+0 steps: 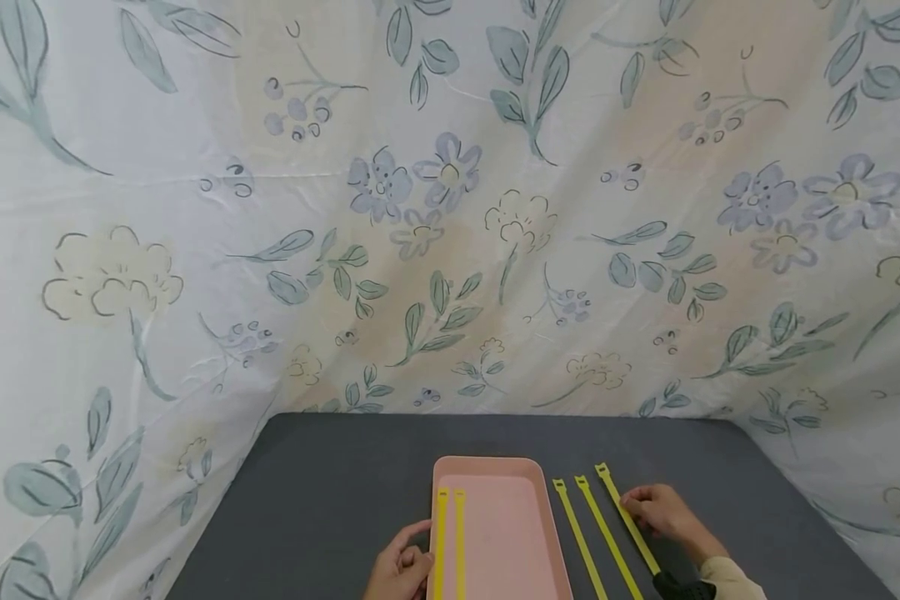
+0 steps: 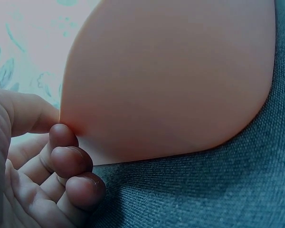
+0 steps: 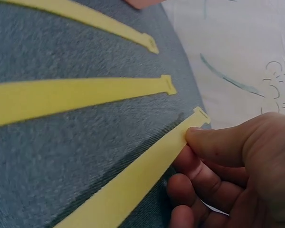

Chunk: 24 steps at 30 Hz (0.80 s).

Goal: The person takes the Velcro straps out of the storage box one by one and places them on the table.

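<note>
A pink tray (image 1: 502, 533) lies on the dark table, and two yellow cable straps (image 1: 441, 542) lie side by side along its left part. My left hand (image 1: 401, 567) grips the tray's left edge. In the left wrist view, the fingers (image 2: 71, 161) curl against the tray's side (image 2: 171, 85). Right of the tray are three more slotted yellow straps. My right hand (image 1: 663, 510) pinches the rightmost strap (image 3: 147, 166) near its slotted head, between thumb and fingers. A gap shows under this strap in the right wrist view.
Two other straps, a left one (image 1: 581, 542) and a middle one (image 1: 611, 542), lie on the table between the tray and my right hand. Dark cloth covers the table (image 1: 330, 500). A floral fabric (image 1: 450, 250) hangs behind and at both sides.
</note>
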Tool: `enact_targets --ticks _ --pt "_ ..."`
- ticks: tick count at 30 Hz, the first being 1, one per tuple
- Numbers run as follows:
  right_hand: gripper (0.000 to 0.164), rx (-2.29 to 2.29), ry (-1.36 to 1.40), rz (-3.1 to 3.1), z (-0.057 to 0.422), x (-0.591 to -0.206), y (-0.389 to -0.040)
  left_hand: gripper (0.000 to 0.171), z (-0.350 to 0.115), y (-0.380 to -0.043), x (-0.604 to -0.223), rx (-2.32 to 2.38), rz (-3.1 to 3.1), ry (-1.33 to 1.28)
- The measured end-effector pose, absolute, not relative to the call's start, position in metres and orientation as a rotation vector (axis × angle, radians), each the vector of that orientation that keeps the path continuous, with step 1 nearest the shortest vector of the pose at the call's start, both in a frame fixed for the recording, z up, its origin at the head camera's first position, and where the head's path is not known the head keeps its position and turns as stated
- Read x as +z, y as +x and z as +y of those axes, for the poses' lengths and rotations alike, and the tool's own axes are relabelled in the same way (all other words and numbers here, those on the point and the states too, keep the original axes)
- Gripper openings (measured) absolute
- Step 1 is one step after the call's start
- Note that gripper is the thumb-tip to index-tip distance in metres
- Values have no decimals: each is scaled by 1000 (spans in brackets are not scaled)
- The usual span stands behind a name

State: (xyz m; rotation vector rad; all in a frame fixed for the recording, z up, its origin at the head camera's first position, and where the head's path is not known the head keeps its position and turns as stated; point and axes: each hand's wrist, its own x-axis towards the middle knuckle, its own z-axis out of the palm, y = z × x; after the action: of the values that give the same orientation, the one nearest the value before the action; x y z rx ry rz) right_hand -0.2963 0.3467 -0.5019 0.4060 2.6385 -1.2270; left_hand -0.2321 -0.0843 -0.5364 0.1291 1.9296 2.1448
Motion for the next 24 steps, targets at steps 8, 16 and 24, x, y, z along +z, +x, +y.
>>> enact_targets --ticks 8,16,24 --pt "20 -1145 388 2678 345 -504 -294 54 -84 -232 -539 2135 1955 139" --pt "22 -1057 390 2722 343 -505 -293 54 -84 -232 -538 2131 1952 127" --pt "22 -1000 444 2725 340 -504 -294 54 -83 -231 -533 2121 1973 92"
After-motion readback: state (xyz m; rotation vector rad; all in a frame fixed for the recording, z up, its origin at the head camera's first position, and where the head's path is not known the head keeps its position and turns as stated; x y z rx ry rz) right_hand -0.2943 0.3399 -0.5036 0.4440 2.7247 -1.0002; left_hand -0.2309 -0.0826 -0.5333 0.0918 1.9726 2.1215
